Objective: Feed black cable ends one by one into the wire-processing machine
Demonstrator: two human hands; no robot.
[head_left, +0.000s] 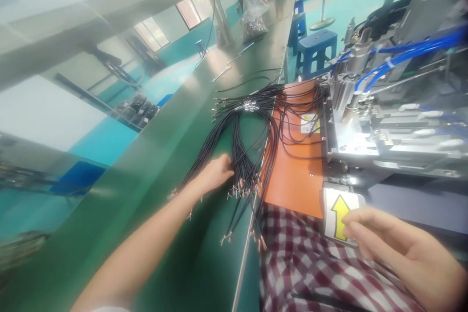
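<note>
My left hand (218,174) reaches over the green tabletop to a bundle of black cables (238,144). Its fingers are curled at the edge of the strands; whether a cable lies between them is hidden. Stripped ends with thin reddish and white wires (243,187) fan out at the near side of the bundle. Farther up, silvery ends (248,106) lie clustered across the cables. On the right, my right hand (395,243) has thumb and forefinger pinched together, with nothing visible in them. Its fingertips are in front of a white label with a yellow arrow (340,212).
A metal machine (361,122) with blue air hoses (413,53) stands at the right. An orange panel (296,170) adjoins the green table (146,204). Farther back are a clear bag of small parts (254,24) and a blue stool (316,51). Checkered cloth covers my lap.
</note>
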